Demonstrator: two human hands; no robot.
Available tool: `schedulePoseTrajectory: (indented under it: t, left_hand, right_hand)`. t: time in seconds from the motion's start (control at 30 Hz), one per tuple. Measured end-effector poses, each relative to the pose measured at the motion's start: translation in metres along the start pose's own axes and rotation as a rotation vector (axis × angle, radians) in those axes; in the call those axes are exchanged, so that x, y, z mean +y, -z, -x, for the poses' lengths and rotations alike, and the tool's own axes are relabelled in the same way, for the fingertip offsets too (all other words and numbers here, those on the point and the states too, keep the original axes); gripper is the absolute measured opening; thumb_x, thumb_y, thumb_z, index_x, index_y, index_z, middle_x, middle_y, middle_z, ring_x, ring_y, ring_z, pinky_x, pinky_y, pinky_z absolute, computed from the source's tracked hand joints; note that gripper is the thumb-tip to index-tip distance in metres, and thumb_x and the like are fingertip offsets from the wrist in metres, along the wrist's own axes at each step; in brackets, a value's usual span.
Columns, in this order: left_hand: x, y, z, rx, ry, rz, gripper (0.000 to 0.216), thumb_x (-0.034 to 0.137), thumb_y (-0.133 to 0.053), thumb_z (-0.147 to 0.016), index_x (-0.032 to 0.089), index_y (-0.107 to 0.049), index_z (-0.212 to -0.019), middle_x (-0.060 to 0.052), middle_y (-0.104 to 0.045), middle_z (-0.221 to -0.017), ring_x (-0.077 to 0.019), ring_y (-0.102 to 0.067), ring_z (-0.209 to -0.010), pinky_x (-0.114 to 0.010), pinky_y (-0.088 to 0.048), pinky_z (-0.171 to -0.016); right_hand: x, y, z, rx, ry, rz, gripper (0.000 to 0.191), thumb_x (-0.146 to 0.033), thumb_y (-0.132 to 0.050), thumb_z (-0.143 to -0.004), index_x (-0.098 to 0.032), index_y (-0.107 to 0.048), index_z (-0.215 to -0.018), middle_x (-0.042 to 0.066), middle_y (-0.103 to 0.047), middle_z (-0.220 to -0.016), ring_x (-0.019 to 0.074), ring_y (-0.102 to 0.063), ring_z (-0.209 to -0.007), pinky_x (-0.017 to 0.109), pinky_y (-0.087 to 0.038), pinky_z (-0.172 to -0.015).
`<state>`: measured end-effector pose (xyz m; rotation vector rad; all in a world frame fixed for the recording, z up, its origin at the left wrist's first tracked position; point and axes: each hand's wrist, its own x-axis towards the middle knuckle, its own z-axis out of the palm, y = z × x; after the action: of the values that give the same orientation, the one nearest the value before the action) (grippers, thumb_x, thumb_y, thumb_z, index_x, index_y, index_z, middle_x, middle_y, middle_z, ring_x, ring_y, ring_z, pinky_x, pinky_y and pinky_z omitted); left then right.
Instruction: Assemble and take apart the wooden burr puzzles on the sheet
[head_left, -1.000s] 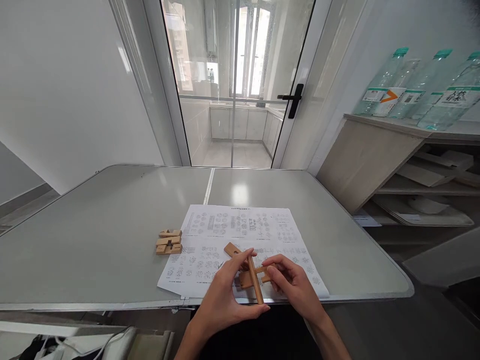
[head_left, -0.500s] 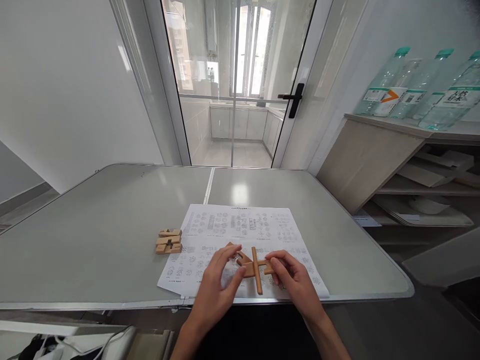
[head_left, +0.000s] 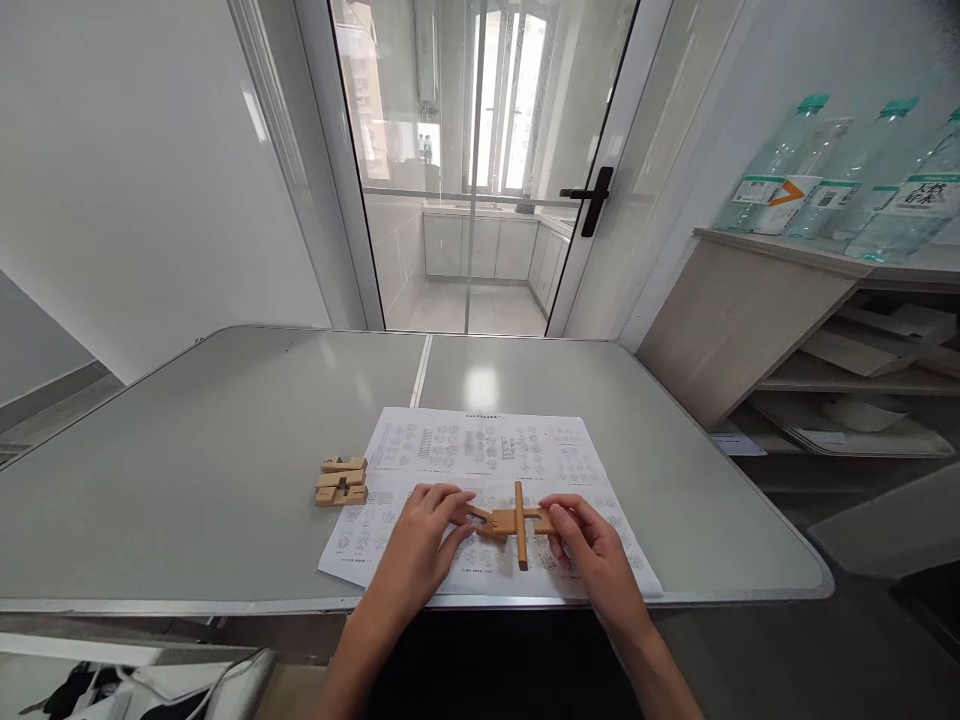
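Wooden puzzle pieces are joined above the printed sheet [head_left: 480, 580]. A narrow wooden stick [head_left: 520, 545] crosses a flat, notched wooden piece [head_left: 504, 521], pointing away from me. My right hand [head_left: 592, 545] pinches the right end of the notched piece between thumb and fingers. At the left, my left hand [head_left: 424, 530] has its thumb and fingers closed around a slanted wooden piece [head_left: 475, 512], whose inner end meets the notched piece. Fingers hide the outer ends of both. Several more notched wooden pieces [head_left: 341, 482] lie together by the sheet's left edge.
The grey table [head_left: 225, 480] has a metal edge close to my body. Beyond it stands a glass door [head_left: 420, 260] with a black handle [head_left: 596, 200]. To the right, plastic bottles [head_left: 787, 170] top a wooden shelf [head_left: 765, 310].
My left hand has moved slightly left and closed on the slanted piece, which now lies more in line with the notched piece. The crossing stick has shifted a little right and farther away.
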<state>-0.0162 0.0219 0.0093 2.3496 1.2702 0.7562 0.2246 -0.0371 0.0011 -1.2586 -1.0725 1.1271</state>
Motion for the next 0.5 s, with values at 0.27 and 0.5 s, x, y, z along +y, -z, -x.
schedulePoseTrajectory:
  t: [0.27,0.5]
  left_hand:
    - [-0.002,0.016,0.012,-0.039,0.131,0.067,0.016,0.034,-0.061,-0.100,0.021,-0.071,-0.102,-0.008,-0.070,-0.106,-0.0273,-0.067,-0.101,-0.041,-0.058,-0.085]
    - [0.002,0.036,0.019,-0.020,0.214,0.210,0.027,0.046,-0.052,-0.105,0.023,-0.066,-0.106,-0.002,-0.074,-0.093,-0.0195,-0.069,-0.077,-0.032,-0.053,-0.072]
  right_hand:
    - [0.004,0.000,0.000,0.001,-0.005,-0.018,0.045,-0.063,-0.062,-0.098,-0.020,-0.070,-0.110,-0.002,-0.052,-0.069,0.0154,-0.046,-0.064,0.027,-0.040,-0.060]
    - [0.005,0.001,-0.001,-0.006,0.002,-0.022,0.044,-0.063,-0.062,-0.098,-0.021,-0.071,-0.110,-0.002,-0.053,-0.068,0.0151,-0.047,-0.064,0.026,-0.041,-0.060]
